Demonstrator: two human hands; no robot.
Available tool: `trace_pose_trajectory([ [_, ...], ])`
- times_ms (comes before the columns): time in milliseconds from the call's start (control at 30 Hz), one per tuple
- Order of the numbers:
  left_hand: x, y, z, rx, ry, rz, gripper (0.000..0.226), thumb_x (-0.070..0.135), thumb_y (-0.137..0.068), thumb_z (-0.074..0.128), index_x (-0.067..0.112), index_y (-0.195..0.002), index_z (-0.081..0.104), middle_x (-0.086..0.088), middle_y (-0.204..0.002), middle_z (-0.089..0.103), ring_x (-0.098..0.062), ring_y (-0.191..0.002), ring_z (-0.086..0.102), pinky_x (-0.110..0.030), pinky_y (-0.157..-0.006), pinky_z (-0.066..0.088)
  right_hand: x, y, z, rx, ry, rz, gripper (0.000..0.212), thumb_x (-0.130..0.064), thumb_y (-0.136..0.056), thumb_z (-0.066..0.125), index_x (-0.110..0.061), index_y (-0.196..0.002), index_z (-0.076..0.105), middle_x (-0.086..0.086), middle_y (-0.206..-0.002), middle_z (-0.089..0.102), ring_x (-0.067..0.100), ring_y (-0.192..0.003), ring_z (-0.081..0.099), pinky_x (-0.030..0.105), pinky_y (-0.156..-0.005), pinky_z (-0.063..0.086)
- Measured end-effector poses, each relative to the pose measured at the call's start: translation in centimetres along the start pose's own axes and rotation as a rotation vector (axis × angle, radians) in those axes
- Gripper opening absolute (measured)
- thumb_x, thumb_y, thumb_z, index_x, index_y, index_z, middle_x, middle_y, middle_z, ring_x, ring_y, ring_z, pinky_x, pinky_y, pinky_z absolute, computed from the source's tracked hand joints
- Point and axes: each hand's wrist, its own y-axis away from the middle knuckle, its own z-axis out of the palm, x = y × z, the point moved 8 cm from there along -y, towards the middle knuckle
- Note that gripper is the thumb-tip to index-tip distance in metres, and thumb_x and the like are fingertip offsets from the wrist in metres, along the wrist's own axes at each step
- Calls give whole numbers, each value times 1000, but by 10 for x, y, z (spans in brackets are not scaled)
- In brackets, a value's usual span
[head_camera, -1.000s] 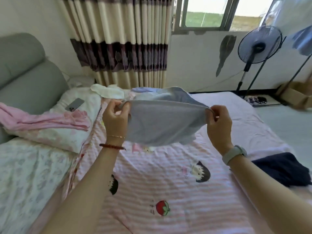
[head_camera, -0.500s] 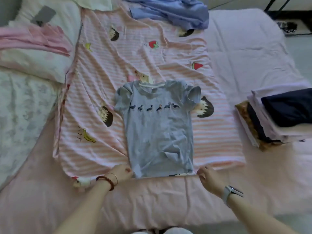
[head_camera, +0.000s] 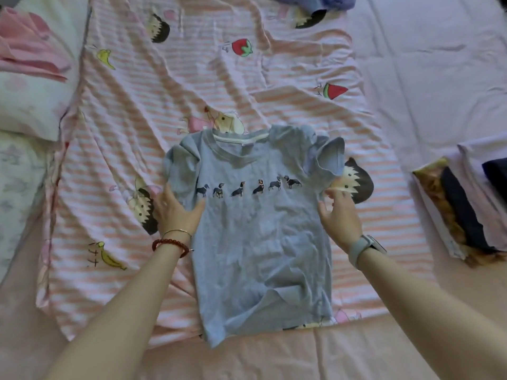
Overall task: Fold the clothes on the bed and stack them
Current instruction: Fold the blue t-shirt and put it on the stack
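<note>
A small grey-blue T-shirt (head_camera: 258, 237) with a row of little dogs across the chest lies flat, front up, on the pink striped sheet (head_camera: 131, 127), neck away from me. My left hand (head_camera: 175, 212) rests with spread fingers on the shirt's left side just under the sleeve. My right hand (head_camera: 340, 218) is open at the shirt's right edge below the crumpled right sleeve, fingers straight. A stack of folded clothes (head_camera: 466, 204) sits at the right side of the bed.
A blue garment (head_camera: 318, 2) lies unfolded at the far edge of the striped sheet. A pink garment (head_camera: 30, 56) is draped over a pillow (head_camera: 30, 105) at the left. Plain pink bedding (head_camera: 428, 64) stretches to the right.
One second ago I held the shirt up in both hands. It then lay flat with my hands at its hem. Both hands have since moved up to the sleeves.
</note>
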Motion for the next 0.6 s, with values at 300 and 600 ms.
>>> trace_pose_trajectory([
  [300,-27,-60,4,113,341,-40,16,7,-84,62,2,-99,61,-6,-83,58,-22,-85,53,-6,-62,40,46,-81,10,148,-59,260,25,-17,-93,49,4,-103,58,26,-121,47,40,-102,52,35,-86,39],
  [600,-93,33,19,136,511,-325,33,9,-86,60,6,-116,49,-7,-102,55,-17,-80,54,-24,-69,48,76,-11,12,321,-440,398,16,-20,-91,50,-11,-104,50,5,-98,56,19,-85,53,22,-73,39],
])
